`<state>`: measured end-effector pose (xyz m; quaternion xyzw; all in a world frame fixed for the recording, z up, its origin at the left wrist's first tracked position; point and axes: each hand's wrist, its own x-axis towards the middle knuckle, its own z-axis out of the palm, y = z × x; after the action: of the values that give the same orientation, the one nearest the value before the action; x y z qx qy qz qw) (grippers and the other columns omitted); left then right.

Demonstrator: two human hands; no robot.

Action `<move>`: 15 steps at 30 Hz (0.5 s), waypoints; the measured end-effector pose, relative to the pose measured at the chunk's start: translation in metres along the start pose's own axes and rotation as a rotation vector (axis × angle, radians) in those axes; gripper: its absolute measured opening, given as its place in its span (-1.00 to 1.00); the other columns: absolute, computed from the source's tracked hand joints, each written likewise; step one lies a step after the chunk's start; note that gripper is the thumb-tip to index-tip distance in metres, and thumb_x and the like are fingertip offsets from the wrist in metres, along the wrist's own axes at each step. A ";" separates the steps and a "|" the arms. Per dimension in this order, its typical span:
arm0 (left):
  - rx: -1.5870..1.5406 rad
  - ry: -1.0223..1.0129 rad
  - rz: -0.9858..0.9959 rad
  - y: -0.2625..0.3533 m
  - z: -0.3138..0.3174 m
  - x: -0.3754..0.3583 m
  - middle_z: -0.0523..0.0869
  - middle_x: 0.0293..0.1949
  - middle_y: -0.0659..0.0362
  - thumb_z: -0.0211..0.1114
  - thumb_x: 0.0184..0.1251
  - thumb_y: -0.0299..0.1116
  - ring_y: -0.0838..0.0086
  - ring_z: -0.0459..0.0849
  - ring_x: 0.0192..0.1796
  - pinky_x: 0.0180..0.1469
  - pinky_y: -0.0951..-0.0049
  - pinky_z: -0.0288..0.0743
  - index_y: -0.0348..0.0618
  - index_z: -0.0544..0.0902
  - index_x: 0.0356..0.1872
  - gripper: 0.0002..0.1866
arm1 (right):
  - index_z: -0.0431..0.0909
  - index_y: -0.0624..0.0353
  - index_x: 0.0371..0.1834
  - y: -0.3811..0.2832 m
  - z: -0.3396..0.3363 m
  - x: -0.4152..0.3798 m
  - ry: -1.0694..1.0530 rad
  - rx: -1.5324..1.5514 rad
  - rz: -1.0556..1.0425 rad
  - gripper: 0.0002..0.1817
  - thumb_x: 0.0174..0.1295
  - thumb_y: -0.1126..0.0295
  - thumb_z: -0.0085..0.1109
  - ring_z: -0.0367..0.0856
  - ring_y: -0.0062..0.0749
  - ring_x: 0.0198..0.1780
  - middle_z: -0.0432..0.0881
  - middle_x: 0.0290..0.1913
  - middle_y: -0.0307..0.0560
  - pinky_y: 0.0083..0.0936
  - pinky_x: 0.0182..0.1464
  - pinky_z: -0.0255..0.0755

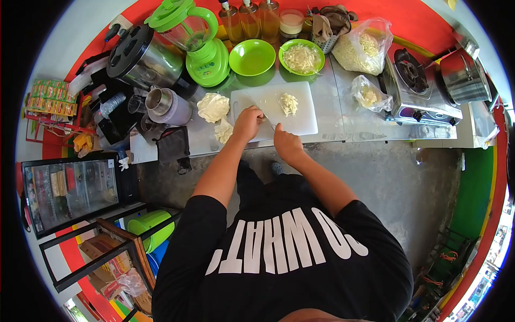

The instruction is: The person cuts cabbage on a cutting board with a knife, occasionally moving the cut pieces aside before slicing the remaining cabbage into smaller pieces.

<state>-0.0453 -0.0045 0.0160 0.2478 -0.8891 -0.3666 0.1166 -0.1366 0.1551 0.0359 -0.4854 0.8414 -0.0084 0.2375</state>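
Observation:
A white cutting board (pixel 307 115) lies on the metal counter. My right hand (pixel 288 144) is closed round the handle of a knife (pixel 270 121) at the board's front edge, its thin blade slanting up and to the left. Over the board's left half, my left hand (pixel 249 123) has its fingers bent together against the blade. A small heap of pale shredded vegetable (pixel 288 104) sits on the board, right of the blade. Two pale, leafy-looking lumps, a larger one (pixel 213 107) and a smaller one (pixel 223 131), rest left of the board.
Behind the board stand a green bowl (pixel 252 57), another bowl of pale shreds (pixel 301 58) and a green blender (pixel 208 61). Plastic bags of pale food (pixel 365 49) and a gas stove (pixel 416 80) are on the right. A metal-topped container (pixel 168 106) stands left.

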 end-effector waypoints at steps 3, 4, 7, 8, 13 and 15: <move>-0.022 -0.011 -0.029 0.000 0.000 0.000 0.71 -0.21 -0.03 0.37 0.04 -0.73 0.02 0.70 -0.07 -0.04 0.13 0.58 -0.31 0.69 -0.33 -0.83 | 0.38 0.33 0.06 -0.003 -0.007 0.003 0.026 -0.025 -0.035 -0.72 0.38 0.42 0.09 0.86 -0.05 -0.21 0.81 -0.28 0.15 -0.24 -0.18 0.72; -0.001 -0.009 -0.023 0.000 0.000 0.000 0.71 -0.21 -0.03 0.37 0.04 -0.74 0.01 0.70 -0.06 -0.03 0.13 0.58 -0.31 0.69 -0.33 -0.83 | 0.37 0.33 0.07 -0.004 -0.014 0.001 0.018 -0.047 -0.049 -0.71 0.38 0.42 0.09 0.86 -0.05 -0.22 0.81 -0.29 0.15 -0.24 -0.19 0.72; 0.024 0.000 -0.017 -0.002 0.003 0.000 0.71 -0.21 -0.03 0.37 0.04 -0.74 0.00 0.69 -0.05 -0.03 0.12 0.57 -0.31 0.69 -0.33 -0.83 | 0.35 0.33 0.08 -0.006 -0.022 -0.008 -0.011 -0.064 -0.053 -0.70 0.39 0.41 0.09 0.85 -0.04 -0.22 0.81 -0.29 0.15 -0.25 -0.19 0.72; 0.030 0.007 -0.015 -0.004 0.003 0.001 0.70 -0.21 -0.03 0.37 0.04 -0.74 -0.01 0.69 -0.05 -0.03 0.12 0.57 -0.30 0.69 -0.33 -0.83 | 0.35 0.33 0.08 -0.006 -0.022 -0.009 -0.029 -0.060 -0.041 -0.70 0.39 0.41 0.09 0.85 -0.03 -0.21 0.81 -0.29 0.16 -0.25 -0.18 0.72; 0.033 0.037 0.029 -0.006 0.004 -0.001 0.69 -0.21 -0.03 0.35 0.08 -0.72 0.00 0.71 -0.11 -0.09 0.14 0.59 -0.32 0.67 -0.31 -0.85 | 0.34 0.31 0.08 -0.004 -0.005 0.006 0.001 -0.029 -0.022 -0.73 0.41 0.42 0.05 0.85 -0.03 -0.17 0.81 -0.25 0.18 -0.25 -0.14 0.71; 0.044 0.029 0.031 -0.004 0.004 -0.003 0.70 -0.21 -0.03 0.34 0.09 -0.71 -0.01 0.71 -0.11 -0.09 0.13 0.59 -0.32 0.67 -0.31 -0.86 | 0.34 0.30 0.07 -0.004 -0.011 0.005 -0.002 -0.040 -0.028 -0.74 0.41 0.42 0.04 0.85 -0.03 -0.16 0.81 -0.24 0.18 -0.24 -0.12 0.71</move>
<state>-0.0432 -0.0029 0.0104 0.2419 -0.8988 -0.3418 0.1295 -0.1400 0.1465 0.0450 -0.5017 0.8343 0.0056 0.2285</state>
